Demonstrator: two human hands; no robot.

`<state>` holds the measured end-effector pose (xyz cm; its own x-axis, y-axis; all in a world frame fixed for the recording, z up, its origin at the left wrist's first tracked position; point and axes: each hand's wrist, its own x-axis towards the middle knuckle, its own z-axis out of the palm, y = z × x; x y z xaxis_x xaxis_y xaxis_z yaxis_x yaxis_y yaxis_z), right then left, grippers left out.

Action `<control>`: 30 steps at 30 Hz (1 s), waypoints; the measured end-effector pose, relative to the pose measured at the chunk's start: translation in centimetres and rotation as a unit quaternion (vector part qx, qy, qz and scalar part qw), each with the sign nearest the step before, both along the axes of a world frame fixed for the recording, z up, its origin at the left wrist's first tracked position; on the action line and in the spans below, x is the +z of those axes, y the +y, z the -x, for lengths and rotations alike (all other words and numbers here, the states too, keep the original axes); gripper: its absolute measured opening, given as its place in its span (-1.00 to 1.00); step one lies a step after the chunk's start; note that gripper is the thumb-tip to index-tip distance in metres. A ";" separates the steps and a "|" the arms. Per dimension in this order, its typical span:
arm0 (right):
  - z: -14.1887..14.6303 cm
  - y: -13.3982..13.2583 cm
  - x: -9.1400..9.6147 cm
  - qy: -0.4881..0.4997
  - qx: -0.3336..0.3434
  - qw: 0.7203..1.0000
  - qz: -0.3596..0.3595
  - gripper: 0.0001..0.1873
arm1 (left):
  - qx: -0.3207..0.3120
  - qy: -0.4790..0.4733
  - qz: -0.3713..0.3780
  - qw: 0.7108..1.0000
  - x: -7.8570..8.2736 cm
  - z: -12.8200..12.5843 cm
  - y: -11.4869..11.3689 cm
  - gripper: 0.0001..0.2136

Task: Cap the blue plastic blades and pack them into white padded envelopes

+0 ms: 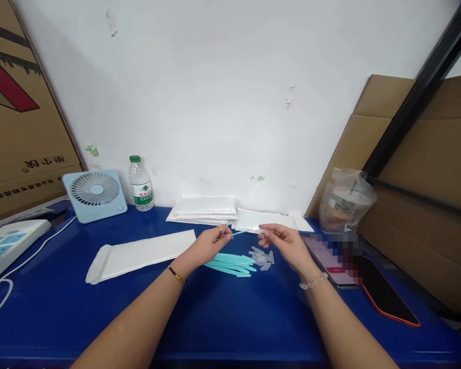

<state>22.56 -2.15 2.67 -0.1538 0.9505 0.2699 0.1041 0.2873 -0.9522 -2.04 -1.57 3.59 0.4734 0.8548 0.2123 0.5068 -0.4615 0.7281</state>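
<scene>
My left hand [209,243] pinches a thin teal eyebrow razor [240,232] by one end, its other end pointing right. Close to that far end, the thumb and fingers of my right hand [286,243] are drawn together; whatever they hold is too small to make out. On the table below my hands lies a pile of teal eyebrow razors [230,264], partly covered by my left hand. Just right of it, several small translucent caps [262,258] are heaped loosely.
The blue table [230,323] bears a white padded mailer [142,254], stacked mailers [203,206], a fan [96,192], a water bottle [141,187] and a power strip [11,238]. To the right are a phone [330,261], an orange-edged phone [390,294] and a bagged cup [343,205].
</scene>
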 end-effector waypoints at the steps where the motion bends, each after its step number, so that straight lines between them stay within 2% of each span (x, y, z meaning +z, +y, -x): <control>1: 0.0 0.1 0.0 0.008 0.003 1.000 0.007 -0.59 | 0.004 0.006 -0.011 1.000 0.0 0.0 0.0 -0.72; 8: 0.7 -0.2 0.0 0.033 -0.064 0.997 -0.003 -0.65 | 0.036 0.037 -0.034 0.998 0.1 -0.1 -0.1 -0.80; 13: 1.7 -0.1 -0.6 0.053 -0.042 0.997 0.040 -0.63 | 0.039 0.051 -0.060 0.996 0.3 -0.3 -0.3 -0.83; 19: 2.6 -0.3 -0.9 0.029 -0.021 0.999 0.039 -0.65 | 0.032 0.062 -0.068 0.995 0.5 -0.4 -0.6 -0.82; 24: 1.4 -0.1 -0.4 0.052 -0.034 0.998 0.008 -0.73 | 0.025 0.047 -0.058 0.997 0.3 -0.2 -0.3 -0.79; 30: -0.1 0.1 0.0 0.039 -0.032 0.998 -0.026 -0.69 | 0.025 0.038 -0.048 0.998 0.3 -0.1 0.0 -0.67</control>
